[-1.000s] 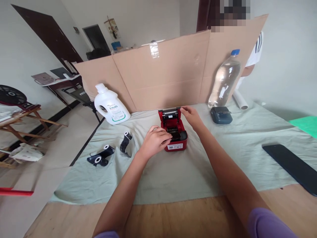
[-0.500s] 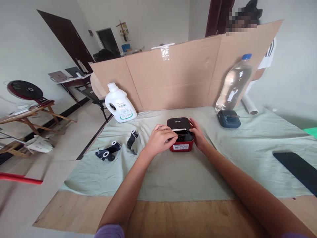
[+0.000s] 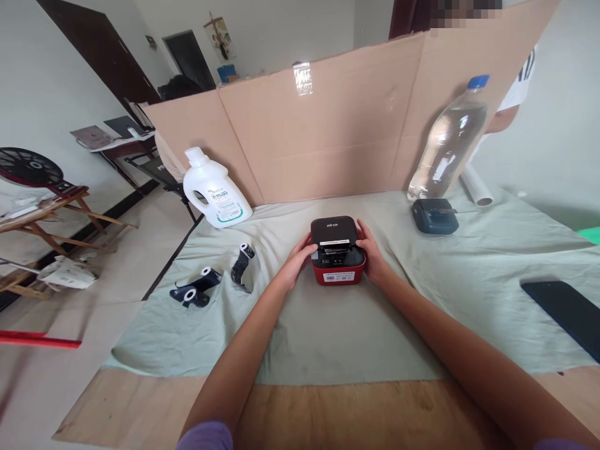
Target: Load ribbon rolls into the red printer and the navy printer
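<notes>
The printer [image 3: 338,261] (red base, blk top) sits upright on the green cloth [image 3: 319,340], approx. ctr of the work area, labelled side facing the wearer. Its lid [image 3: 334,230] is down; a white strip runs along the lid's near edge. The front label [image 3: 338,277] is white, w/ a small dark sq. at its L end; text too small to read.

L hand [image 3: 298,261]: grasping the printer at its L side, thumb at the top edge. R hand [image 3: 374,257]: grasping the opp. side, thumb on the top edge, fingers partly hidden behind the housing.

L of the printer, well apart: single black roll [image 3: 240,267], strip partly unwound. Further L, nearer the cloth edge: black roll pair [image 3: 206,279], close tog.; contact btwn them can't be confirmed.

L rear: white jug [image 3: 218,195], upright, in front of the cardboard panel [image 3: 323,131]. R rear: clear bottle [image 3: 447,147] w/ blue cap, also in front of the panel. Dark box [image 3: 435,217] is just before the bottle's base; white tube [image 3: 477,185] lies to the R.

Far R: flat black slab [image 3: 565,312]. Near side, past the cloth: bare wood tabletop [image 3: 323,415]. Behind the panel, R end: a person's white sleeve [image 3: 517,90].
</notes>
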### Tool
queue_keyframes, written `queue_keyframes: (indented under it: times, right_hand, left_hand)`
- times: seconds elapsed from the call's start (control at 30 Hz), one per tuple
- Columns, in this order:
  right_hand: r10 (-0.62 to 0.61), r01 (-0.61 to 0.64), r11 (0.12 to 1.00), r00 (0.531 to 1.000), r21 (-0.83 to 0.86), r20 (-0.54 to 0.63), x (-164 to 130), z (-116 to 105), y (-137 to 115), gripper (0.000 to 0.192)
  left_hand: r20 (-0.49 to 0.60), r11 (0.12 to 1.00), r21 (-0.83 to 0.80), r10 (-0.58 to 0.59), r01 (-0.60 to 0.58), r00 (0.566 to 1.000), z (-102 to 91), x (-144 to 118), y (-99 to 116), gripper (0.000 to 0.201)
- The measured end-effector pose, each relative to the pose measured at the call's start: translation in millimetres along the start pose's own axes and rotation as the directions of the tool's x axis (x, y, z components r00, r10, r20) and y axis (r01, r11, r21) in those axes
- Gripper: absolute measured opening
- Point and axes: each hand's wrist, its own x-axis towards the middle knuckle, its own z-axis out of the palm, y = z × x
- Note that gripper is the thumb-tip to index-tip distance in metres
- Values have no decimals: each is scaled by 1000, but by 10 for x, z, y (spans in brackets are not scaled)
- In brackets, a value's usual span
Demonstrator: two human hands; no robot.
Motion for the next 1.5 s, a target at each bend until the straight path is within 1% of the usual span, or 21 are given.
queue_keyframes:
  times: [0.07, 0.17, 0.27, 0.33, 0.47, 0.67, 0.87, 0.97, 1.1, 1.33, 1.43, 1.5]
  right_hand:
    - [20, -19, 998, 1000, 54, -15, -2, 8, -10, 90]
    - [46, -41, 991, 998, 126, -39, -9, 28, -50, 91]
    - [72, -66, 989, 996, 133, -44, -13, 47, -84, 91]
    - [69, -65, 992, 997, 106, -35, -19, 57, -76, 90]
    - [31, -29, 998, 998, 54, -47, -44, 66, -22, 80]
    - [26, -25, 999, 999, 47, -26, -66, 56, -48, 84]
    - [49, -42, 988, 998, 145, -47, -46, 50, -60, 78]
    - [77, -70, 986, 996, 153, -35, -28, 32, -80, 78]
    - [108, -100, 978, 993, 182, -39, -15, -1, -118, 79]
    - [58, -54, 960, 998, 275, -7, -19, -10, -94, 65]
    - [8, -11, 949, 1000, 316, 9, -28, -2, -47, 59]
    - [-1, 4, 945, 1000, 326, -10, -36, 0, -9, 56]
  left_hand:
    - [1, 1000, -25, 4, -4, 1000, 47, -21, 34, 63]
    - [-22, 998, -69, 3, -5, 1000, 114, -37, 66, 66]
    - [-40, 996, -94, 4, -8, 999, 160, -38, 58, 67]
    - [-59, 994, -109, 13, -19, 998, 177, -32, 33, 66]
    - [-93, 990, -133, 44, -57, 995, 176, -14, -24, 60]
    - [-90, 993, -108, 39, -48, 995, 142, -4, -46, 56]
    - [-80, 991, -125, 36, -46, 996, 122, 6, -75, 59]
    - [-68, 991, -130, 28, -37, 997, 124, 7, -69, 60]
    - [-83, 989, -148, 15, -28, 996, 135, -1, -48, 63]
    - [-92, 986, -152, 59, -73, 994, 159, -11, -59, 63]
    - [-76, 990, -119, 64, -73, 995, 161, -9, -54, 63]
    - [-75, 996, -74, 52, -58, 996, 154, -19, -34, 62]
